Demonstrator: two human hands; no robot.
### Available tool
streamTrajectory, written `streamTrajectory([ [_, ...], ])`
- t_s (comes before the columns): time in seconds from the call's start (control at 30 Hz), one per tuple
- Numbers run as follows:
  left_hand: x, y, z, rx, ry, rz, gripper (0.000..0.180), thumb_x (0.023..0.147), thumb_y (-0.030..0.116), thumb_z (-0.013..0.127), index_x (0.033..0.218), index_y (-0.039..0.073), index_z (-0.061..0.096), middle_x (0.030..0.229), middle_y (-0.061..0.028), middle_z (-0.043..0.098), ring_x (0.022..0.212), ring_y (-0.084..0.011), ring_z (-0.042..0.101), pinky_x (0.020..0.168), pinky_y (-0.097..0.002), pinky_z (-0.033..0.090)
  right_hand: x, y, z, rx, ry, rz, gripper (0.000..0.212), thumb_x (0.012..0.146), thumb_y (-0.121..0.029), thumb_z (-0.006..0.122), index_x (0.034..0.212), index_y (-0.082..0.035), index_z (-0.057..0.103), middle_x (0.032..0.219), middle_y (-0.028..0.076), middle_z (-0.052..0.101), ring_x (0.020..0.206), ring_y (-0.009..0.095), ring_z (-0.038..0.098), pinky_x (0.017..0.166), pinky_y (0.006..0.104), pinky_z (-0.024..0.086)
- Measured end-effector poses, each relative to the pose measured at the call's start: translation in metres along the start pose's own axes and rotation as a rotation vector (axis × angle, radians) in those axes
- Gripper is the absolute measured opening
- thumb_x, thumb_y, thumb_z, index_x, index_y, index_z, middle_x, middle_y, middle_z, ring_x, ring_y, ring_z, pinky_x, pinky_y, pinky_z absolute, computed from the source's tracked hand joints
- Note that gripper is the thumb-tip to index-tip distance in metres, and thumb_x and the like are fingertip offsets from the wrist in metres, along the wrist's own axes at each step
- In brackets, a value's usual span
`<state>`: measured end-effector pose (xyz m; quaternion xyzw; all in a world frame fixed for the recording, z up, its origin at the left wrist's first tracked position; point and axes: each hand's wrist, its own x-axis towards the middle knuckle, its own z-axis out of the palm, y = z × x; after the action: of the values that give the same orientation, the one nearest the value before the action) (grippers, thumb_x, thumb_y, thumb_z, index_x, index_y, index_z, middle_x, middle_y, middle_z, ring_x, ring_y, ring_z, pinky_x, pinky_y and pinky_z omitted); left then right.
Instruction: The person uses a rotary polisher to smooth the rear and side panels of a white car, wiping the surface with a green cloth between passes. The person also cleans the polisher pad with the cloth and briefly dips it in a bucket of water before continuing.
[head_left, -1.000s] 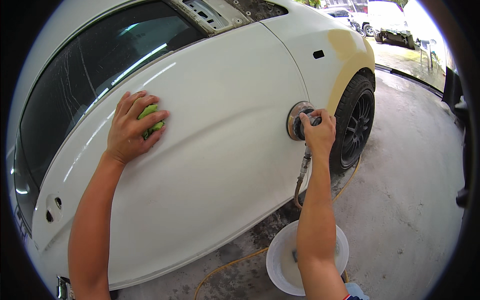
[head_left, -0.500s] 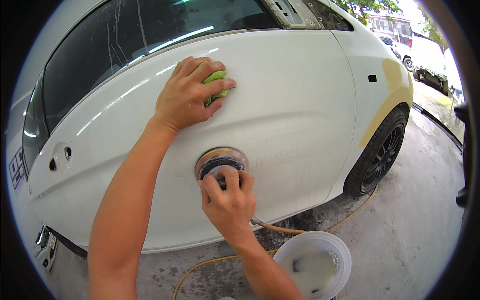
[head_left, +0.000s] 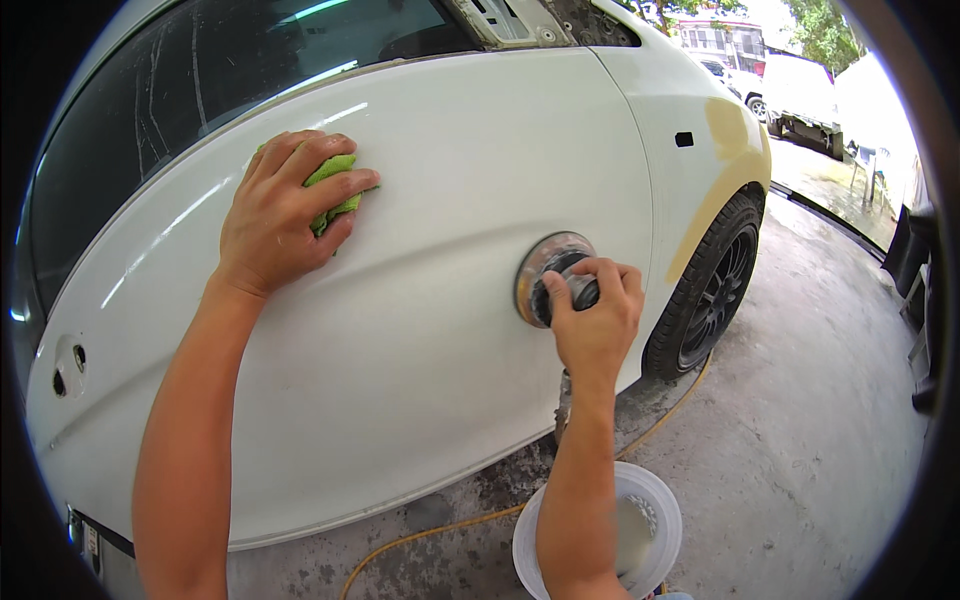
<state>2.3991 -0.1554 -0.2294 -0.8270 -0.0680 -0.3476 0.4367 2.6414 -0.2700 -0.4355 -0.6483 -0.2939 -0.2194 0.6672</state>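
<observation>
The left hand [head_left: 278, 215] lies flat on the white car door [head_left: 400, 330], fingers spread and pressing a green cloth [head_left: 335, 185] against the panel just below the dark side window [head_left: 230, 80]; only the cloth's upper edge and a corner peek out from under the fingers. Further along the door toward the rear wheel [head_left: 715, 285], the right hand [head_left: 592, 320] is wrapped around the dark body of a round sander [head_left: 550, 278], fingers curled tight over its top, with the disc held flat against the door's surface near its rear edge. Beyond that edge, the rear fender [head_left: 725, 150] carries a tan patch arching over the wheel. Below the door, on the stained concrete floor [head_left: 800, 450], stands a white bucket [head_left: 655, 505], partly hidden behind the right forearm, and a yellow hose [head_left: 440, 535] trails across the ground beside it, running toward the wheel. At the door's front end, two small holes [head_left: 68, 365] show in the panel. Parked vehicles [head_left: 790, 90] stand well beyond the fender
</observation>
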Motion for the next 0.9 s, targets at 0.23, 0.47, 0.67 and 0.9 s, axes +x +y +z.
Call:
streamTrajectory([
  [0.23,-0.002,-0.002,0.005,-0.018,0.048,-0.010,0.038,0.072,0.010,0.086,0.106,0.024,0.079,0.125,0.0044,0.068,0.123,-0.0235,0.062,0.109,-0.0429,0.053,0.060,0.066,-0.013,-0.072,0.082,0.188,0.032,0.085,-0.034,0.089,0.103,-0.012,0.074,0.110,0.011,0.065,0.107,0.036,0.066,0.093,0.0474,0.053],
  [0.47,-0.002,-0.005,0.004,-0.026,0.018,-0.012,0.041,0.070,0.012,0.088,0.108,0.025,0.079,0.127,0.0045,0.067,0.122,-0.0230,0.061,0.109,-0.0429,0.052,-0.005,0.001,0.002,-0.016,0.073,0.104,0.027,0.081,-0.027,0.092,0.098,-0.014,0.075,0.113,0.010,0.064,0.110,0.037,0.060,0.094,0.0495,0.051],
  [0.67,-0.001,-0.003,0.001,-0.005,0.004,-0.009,0.043,0.069,0.012,0.088,0.109,0.024,0.079,0.127,0.0044,0.067,0.124,-0.0234,0.060,0.109,-0.0427,0.052,-0.106,-0.100,0.016,0.108,-0.132,-0.159,0.024,0.076,-0.022,0.093,0.092,-0.020,0.075,0.106,0.006,0.062,0.099,0.033,0.056,0.083,0.0452,0.051],
  [0.9,0.000,-0.001,-0.002,-0.004,-0.009,0.012,0.045,0.069,0.004,0.083,0.111,0.020,0.080,0.128,-0.0008,0.068,0.125,-0.0282,0.061,0.109,-0.0438,0.053,-0.160,-0.140,0.023,0.150,-0.082,-0.453,0.025,0.071,-0.016,0.086,0.092,-0.027,0.077,0.106,-0.004,0.064,0.093,0.026,0.061,0.064,0.0329,0.055],
])
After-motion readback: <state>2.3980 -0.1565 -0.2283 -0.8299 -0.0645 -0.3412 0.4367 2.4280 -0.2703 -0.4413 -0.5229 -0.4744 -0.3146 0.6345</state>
